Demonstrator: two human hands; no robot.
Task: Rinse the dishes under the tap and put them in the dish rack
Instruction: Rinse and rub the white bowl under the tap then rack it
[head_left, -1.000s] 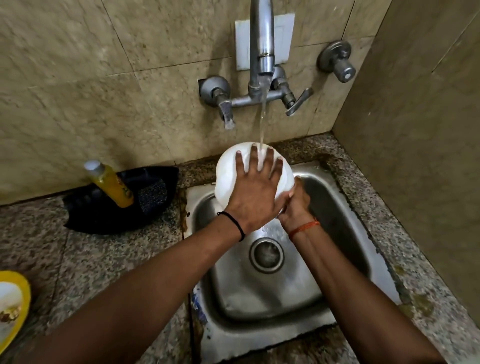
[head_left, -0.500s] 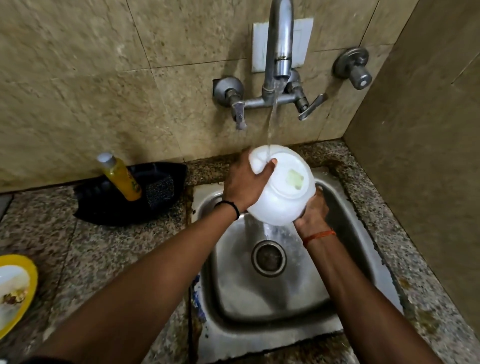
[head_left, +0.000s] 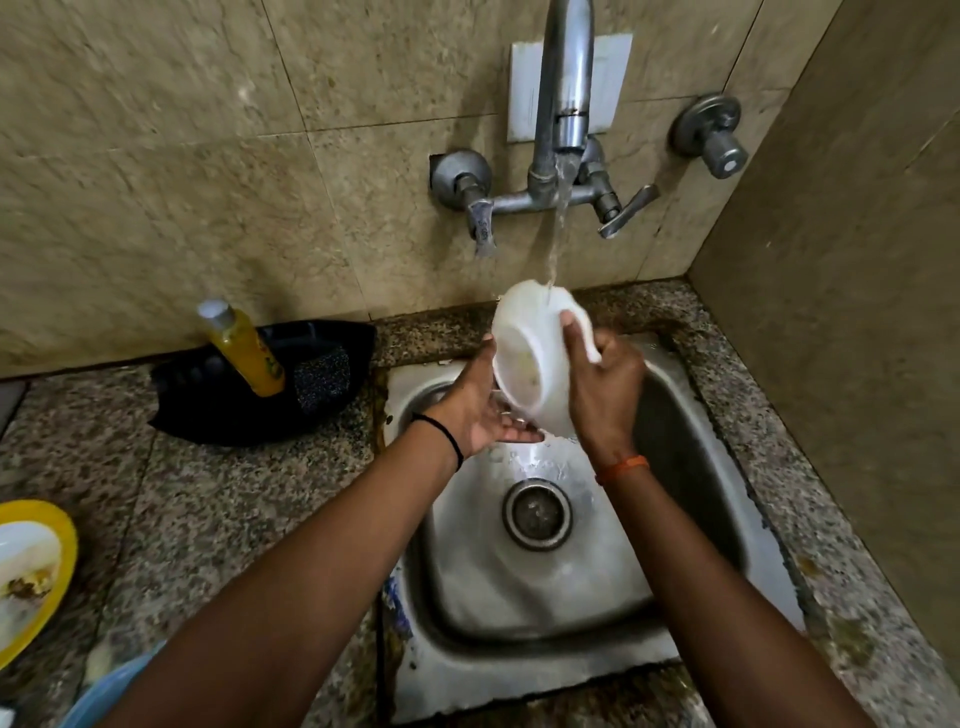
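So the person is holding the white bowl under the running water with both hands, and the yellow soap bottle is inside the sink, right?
Not quite. The head view shows the yellow soap bottle leaning in a black tray on the counter, left of the sink, not inside it. The rest holds: both the left hand and right hand hold the white bowl under the running water.

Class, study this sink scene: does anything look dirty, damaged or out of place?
Yes. The yellow plate at the left edge carries food scraps, unrinsed. The white bowl, tilted under the running tap, shows a yellowish smear inside. The sink rim looks stained where it meets the counter.
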